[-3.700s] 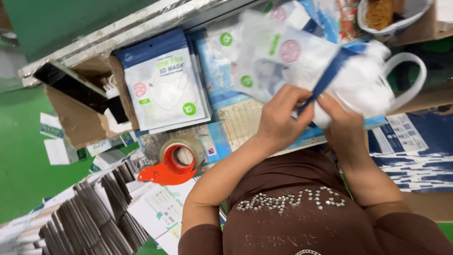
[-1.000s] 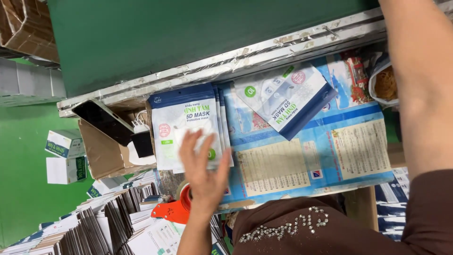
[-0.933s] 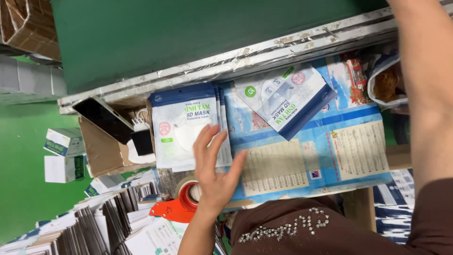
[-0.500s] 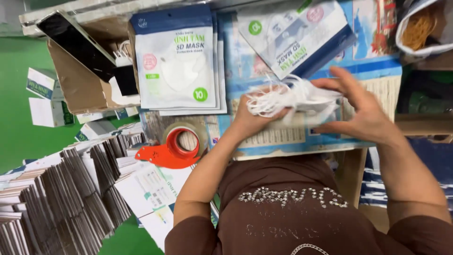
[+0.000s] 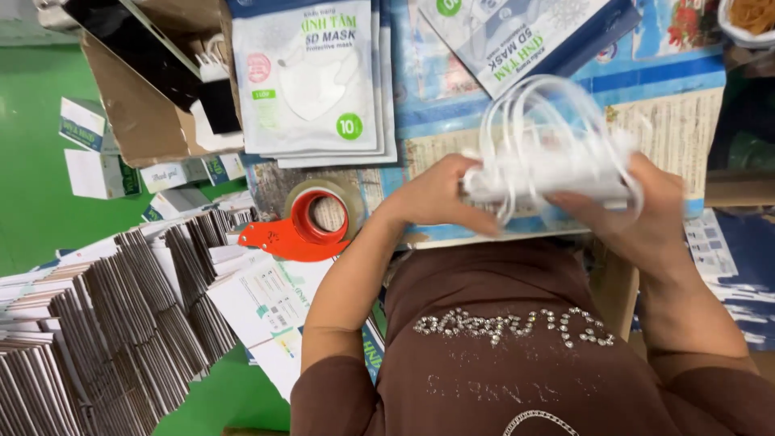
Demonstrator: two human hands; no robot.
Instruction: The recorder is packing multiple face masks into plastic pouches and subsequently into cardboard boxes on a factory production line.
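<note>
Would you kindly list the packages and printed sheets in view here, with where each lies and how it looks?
Stack of pouches: upper left of bench, flat, white and blue, green dot.
Tilted pouch: top centre, white with dark blue edge.
Printed sheet: under the hands, blue and cream.
Folded cartons: lower left, grey and white rows.
Small boxes: on the green floor, white and blue.

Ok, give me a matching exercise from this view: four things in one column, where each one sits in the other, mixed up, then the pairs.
Things
1. stack of white masks
2. tape dispenser
3. pile of mask pouches
4. flat folded cartons

Places
A. standing in rows at the lower left
B. held between the left hand and the right hand
C. lying flat on the table, top middle of the view
D. on the table edge, just left of the left forearm

Pairs: 1-B, 2-D, 3-C, 4-A
</note>
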